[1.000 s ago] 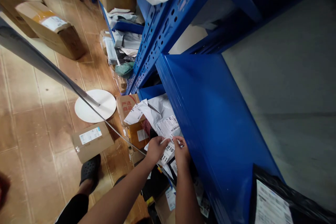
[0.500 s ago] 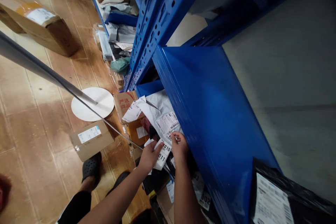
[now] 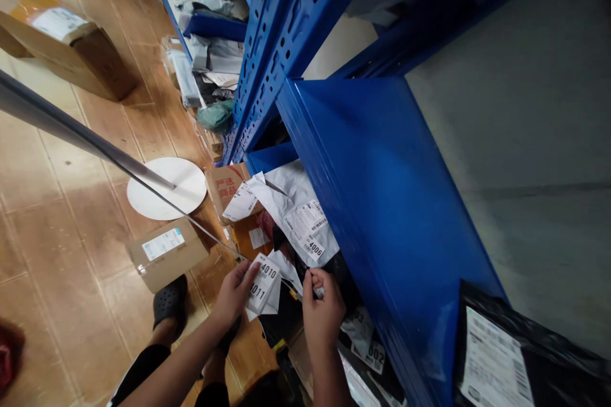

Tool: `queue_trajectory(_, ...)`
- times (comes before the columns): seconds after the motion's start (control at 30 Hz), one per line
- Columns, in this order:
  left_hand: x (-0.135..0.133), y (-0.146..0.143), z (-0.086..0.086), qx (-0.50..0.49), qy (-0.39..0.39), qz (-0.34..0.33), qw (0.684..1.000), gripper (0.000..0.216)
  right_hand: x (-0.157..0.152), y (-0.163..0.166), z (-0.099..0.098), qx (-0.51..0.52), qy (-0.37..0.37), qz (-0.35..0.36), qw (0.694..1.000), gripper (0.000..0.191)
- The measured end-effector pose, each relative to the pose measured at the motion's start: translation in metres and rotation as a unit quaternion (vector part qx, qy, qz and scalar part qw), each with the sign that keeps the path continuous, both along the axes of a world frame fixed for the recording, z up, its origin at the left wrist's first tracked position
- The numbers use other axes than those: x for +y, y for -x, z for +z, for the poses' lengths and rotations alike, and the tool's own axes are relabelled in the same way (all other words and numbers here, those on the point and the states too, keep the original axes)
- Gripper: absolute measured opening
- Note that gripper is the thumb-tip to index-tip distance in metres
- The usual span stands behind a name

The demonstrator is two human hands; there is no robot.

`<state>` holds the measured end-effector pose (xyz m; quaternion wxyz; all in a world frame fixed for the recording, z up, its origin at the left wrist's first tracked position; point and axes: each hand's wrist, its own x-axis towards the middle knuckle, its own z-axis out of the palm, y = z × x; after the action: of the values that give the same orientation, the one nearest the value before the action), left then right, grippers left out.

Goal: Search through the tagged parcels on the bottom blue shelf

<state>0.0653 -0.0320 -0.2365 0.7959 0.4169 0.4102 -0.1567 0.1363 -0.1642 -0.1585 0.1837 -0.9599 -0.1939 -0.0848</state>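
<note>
The left hand (image 3: 235, 292) reaches forward from a bare forearm, fingers (image 3: 248, 272) pinched on a label sheet (image 3: 262, 285) whose long axis tilts up to the right. Open floor (image 3: 71, 216) lies left. The right hand (image 3: 322, 311), fingers curled shut on something too small to tell, sits just beside the blue shelf edge (image 3: 353, 229), above the parcels (image 3: 300, 216).

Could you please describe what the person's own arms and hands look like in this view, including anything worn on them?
Both forearms are bare to the bottom edge of the picture, with no sleeves showing. The left hand and the right hand wear no gloves, and no watch, ring or wristband shows. The fingers are uncovered.
</note>
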Motion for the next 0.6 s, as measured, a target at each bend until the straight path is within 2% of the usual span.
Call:
queue_trajectory(0.13,0.014,0.011,-0.003,0.019,0.0,0.013,1.0,0.075,0.0,-0.022,-0.01,0.048,-0.008,0.019,0.999,0.011)
queue_trajectory(0.2,0.018,0.016,-0.003,0.022,-0.005,0.022,0.999,0.075,0.004,-0.037,-0.014,0.062,0.002,0.036,0.997,0.023)
queue_trajectory(0.27,0.023,0.019,-0.002,0.016,-0.015,0.032,0.999,0.075,0.011,-0.046,-0.013,0.026,0.028,0.009,0.999,0.036)
queue_trajectory(0.33,0.027,0.022,0.001,0.01,-0.027,0.037,0.999,0.073,0.023,-0.044,-0.008,0.011,0.005,-0.013,1.0,0.037)
queue_trajectory(0.4,0.03,0.025,0.005,0.012,-0.034,0.031,0.999,0.072,0.035,-0.027,-0.004,0.136,-0.065,0.021,0.988,0.033)
queue_trajectory(0.47,0.033,0.032,0.008,0.023,-0.035,0.02,0.999,0.071,0.045,0.002,-0.008,0.325,-0.121,0.057,0.936,0.026)
queue_trajectory(0.5,0.034,0.038,0.009,0.032,-0.034,0.015,0.999,0.07,0.049,0.019,-0.013,0.403,-0.135,0.051,0.904,0.023)
queue_trajectory(0.6,0.039,0.067,0.004,0.063,-0.032,0.01,0.997,0.069,0.056,0.072,-0.042,0.533,-0.189,-0.063,0.823,0.023)
